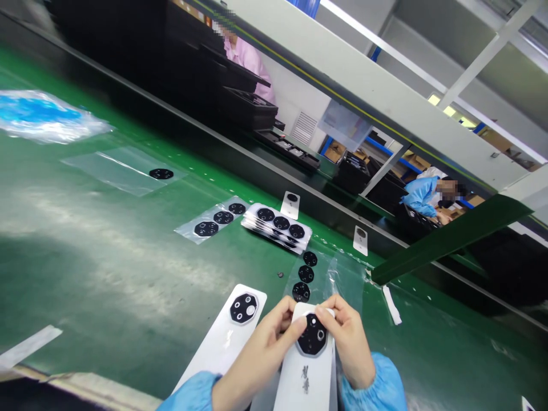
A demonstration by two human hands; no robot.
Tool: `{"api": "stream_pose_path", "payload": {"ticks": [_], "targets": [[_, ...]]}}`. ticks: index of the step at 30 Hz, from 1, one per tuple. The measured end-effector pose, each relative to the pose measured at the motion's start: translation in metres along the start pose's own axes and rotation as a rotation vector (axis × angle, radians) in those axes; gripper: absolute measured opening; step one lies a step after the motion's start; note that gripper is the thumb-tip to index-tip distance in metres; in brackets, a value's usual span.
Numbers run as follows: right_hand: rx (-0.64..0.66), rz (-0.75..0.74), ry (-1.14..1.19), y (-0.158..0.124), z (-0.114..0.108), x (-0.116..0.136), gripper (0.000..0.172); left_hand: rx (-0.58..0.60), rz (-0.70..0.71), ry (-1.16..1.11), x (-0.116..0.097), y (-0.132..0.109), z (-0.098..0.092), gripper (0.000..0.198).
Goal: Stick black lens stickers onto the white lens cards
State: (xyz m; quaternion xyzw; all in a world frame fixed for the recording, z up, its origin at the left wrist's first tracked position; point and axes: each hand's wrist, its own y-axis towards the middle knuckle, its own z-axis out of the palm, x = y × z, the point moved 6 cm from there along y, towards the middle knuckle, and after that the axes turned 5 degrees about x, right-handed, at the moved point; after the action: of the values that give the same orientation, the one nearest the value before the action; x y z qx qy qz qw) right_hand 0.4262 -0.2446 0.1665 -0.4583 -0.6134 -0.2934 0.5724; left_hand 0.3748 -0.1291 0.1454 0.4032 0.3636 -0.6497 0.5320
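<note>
Both my hands are closed on a white phone back cover with dark lettering. On its upper part sits a black octagonal camera lens cover. My left hand grips the upper left edge, its thumb on the lens cover's rim. At the upper right corner, my right hand holds the panel, its thumb touching the black piece's top edge. A second white back cover with a black lens piece lies to the left, partly hidden by my left forearm. Just beyond the held panel lies a strip of black lens pieces.
A stack of white sheets with black octagons stands farther back, beside a clear film strip. Plastic bags with blue contents lie far left. A green slanted post rises at right. People work behind the bench.
</note>
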Motion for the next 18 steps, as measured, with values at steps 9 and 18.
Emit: {"api": "stream_pose_path", "payload": {"ticks": [9,18], "targets": [[-0.003,-0.086,-0.253,-0.003,0.006,-0.007,0.038,-0.08,-0.07,0.119,0.0,0.008,-0.011,0.04],[0.175,0.153,0.052,-0.009,0.018,-0.012,0.049,-0.197,-0.105,-0.015,0.005,0.009,-0.023,0.038]]}}
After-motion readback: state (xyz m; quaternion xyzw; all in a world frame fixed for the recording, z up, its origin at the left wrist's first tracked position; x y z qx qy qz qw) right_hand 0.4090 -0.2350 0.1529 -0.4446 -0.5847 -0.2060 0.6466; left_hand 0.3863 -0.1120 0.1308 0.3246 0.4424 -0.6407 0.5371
